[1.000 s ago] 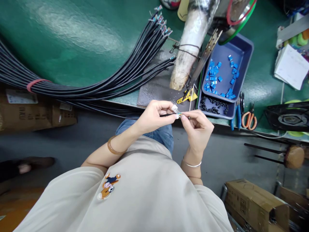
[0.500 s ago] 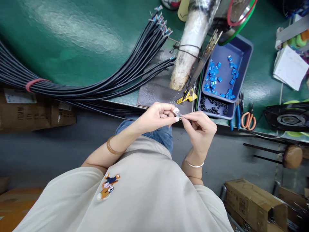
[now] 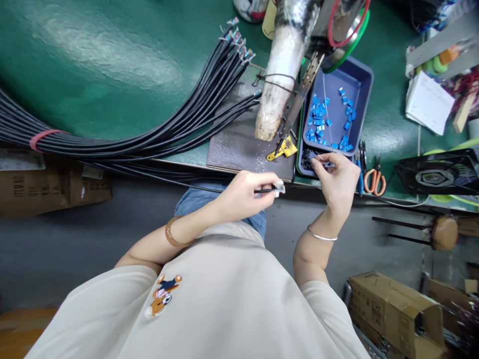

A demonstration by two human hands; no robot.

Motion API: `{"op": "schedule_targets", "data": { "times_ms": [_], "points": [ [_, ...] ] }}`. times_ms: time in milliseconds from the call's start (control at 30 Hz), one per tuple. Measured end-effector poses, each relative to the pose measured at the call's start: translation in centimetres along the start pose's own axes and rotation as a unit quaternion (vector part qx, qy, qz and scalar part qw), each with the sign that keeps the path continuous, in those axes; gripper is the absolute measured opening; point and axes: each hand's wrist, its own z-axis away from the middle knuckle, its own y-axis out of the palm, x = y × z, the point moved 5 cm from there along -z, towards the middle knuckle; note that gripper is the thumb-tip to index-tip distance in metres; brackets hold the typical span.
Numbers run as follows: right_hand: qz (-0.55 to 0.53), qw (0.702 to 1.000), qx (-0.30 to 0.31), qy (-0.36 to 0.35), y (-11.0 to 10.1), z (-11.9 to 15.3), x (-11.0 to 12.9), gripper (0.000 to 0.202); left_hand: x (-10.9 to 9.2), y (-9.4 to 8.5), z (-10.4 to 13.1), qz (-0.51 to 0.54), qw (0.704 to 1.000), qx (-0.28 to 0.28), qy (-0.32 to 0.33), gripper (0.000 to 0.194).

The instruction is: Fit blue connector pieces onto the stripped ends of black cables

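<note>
A black cable point(image 3: 265, 190) is gripped in my left hand point(image 3: 247, 197), its stripped end with small coloured wires poking out past the fingertips. White wraps cover the tips of that hand's thumb and finger. My right hand point(image 3: 339, 182) reaches over the front of the lower bin point(image 3: 300, 168), thumb and forefinger drawn together at the small black parts point(image 3: 307, 155). Whether anything is between those fingertips is too small to make out. Behind that hand, a blue-grey tray point(image 3: 361, 107) holds several small blue connectors point(image 3: 318, 121).
A thick bundle of black cables point(image 3: 149, 142) lies along the green table point(image 3: 112, 75). A wrapped tube point(image 3: 277, 85) and a metal strip point(image 3: 301, 97) hang above a dark mat point(image 3: 234, 149) with a yellow tool point(image 3: 286, 148). Orange-handled scissors point(image 3: 375, 180) lie right of the trays.
My right hand has left the cable end and moved right to the bin of black parts. My left hand keeps the cable near the same place. The view has shifted slightly.
</note>
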Motion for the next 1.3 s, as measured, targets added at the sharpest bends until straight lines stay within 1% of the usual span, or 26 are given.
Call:
{"op": "schedule_targets", "data": {
  "times_ms": [33, 67, 100, 167, 233, 300, 400, 533, 633, 700, 767, 833, 900, 933, 1033, 1100, 1200, 1300],
  "points": [
    [0.003, 1.000, 0.016, 0.001, 0.2, -0.3, 0.1, 0.014, 0.8, -0.5, -0.1, 0.075, 0.995, -0.047, -0.037, 0.009],
    [0.007, 0.999, 0.032, 0.002, 0.3, -0.6, 0.2, 0.014, 1.6, -0.9, -0.2, 0.145, 0.983, -0.084, -0.071, 0.009],
    [0.010, 0.999, 0.048, 0.002, 0.3, -0.8, 0.4, 0.015, 2.2, -1.2, -0.2, 0.203, 0.968, -0.108, -0.096, 0.011],
    [0.011, 0.997, 0.080, 0.004, 0.3, -1.1, 0.6, 0.017, 2.9, -1.7, -0.4, 0.278, 0.944, -0.128, -0.123, 0.016],
    [0.014, 0.994, 0.110, 0.006, 0.4, -1.4, 0.5, 0.017, 2.9, -1.9, -0.5, 0.306, 0.934, -0.135, -0.127, 0.020],
    [0.021, 0.992, 0.126, 0.008, 0.5, -1.7, 0.4, 0.016, 2.7, -2.0, -0.6, 0.305, 0.934, -0.141, -0.122, 0.020],
    [0.036, 0.992, 0.120, 0.006, 0.7, -1.8, 0.3, 0.016, 2.5, -1.7, -0.6, 0.294, 0.939, -0.134, -0.119, 0.018],
    [0.041, 0.996, 0.080, -0.009, 0.8, -1.5, 0.3, 0.015, 2.5, -1.4, -0.6, 0.279, 0.947, -0.113, -0.114, 0.016],
    [0.046, 0.998, 0.051, -0.016, 0.9, -1.3, 0.1, 0.013, 2.6, -1.4, -0.6, 0.268, 0.951, -0.107, -0.107, 0.016],
    [0.023, 1.000, 0.010, -0.006, 0.6, -1.1, 0.1, 0.013, 2.6, -1.3, -0.6, 0.263, 0.954, -0.106, -0.103, 0.017],
    [-0.053, 0.997, -0.062, 0.013, -0.1, -0.5, 0.5, 0.015, 2.6, -1.3, -0.6, 0.256, 0.955, -0.109, -0.102, 0.018],
    [-0.160, 0.978, -0.134, 0.025, -0.8, 0.7, 1.5, 0.016, 2.5, -1.3, -0.7, 0.246, 0.957, -0.115, -0.102, 0.017],
    [-0.241, 0.955, -0.171, 0.020, -1.0, 2.2, 3.1, 0.015, 2.3, -1.3, -0.8, 0.234, 0.960, -0.120, -0.100, 0.015],
    [-0.262, 0.951, -0.162, 0.013, -0.8, 2.9, 4.1, 0.014, 2.1, -1.3, -0.8, 0.227, 0.961, -0.122, -0.098, 0.014],
    [-0.290, 0.953, -0.086, -0.023, 0.7, 4.7, 7.2, 0.011, 1.7, -1.3, -0.9, 0.211, 0.966, -0.126, -0.086, 0.012],
    [-0.305, 0.949, -0.067, -0.032, 1.6, 5.5, 8.4, 0.011, 1.4, -1.3, -1.0, 0.208, 0.967, -0.126, -0.072, 0.010],
    [-0.309, 0.948, -0.065, -0.034, 2.5, 6.0, 9.1, 0.013, 1.3, -1.3, -1.0, 0.202, 0.969, -0.127, -0.059, 0.008],
    [-0.298, 0.952, -0.061, -0.032, 2.8, 6.1, 9.1, 0.013, 1.4, -1.4, -0.9, 0.195, 0.970, -0.132, -0.057, 0.008]
  ]
}}
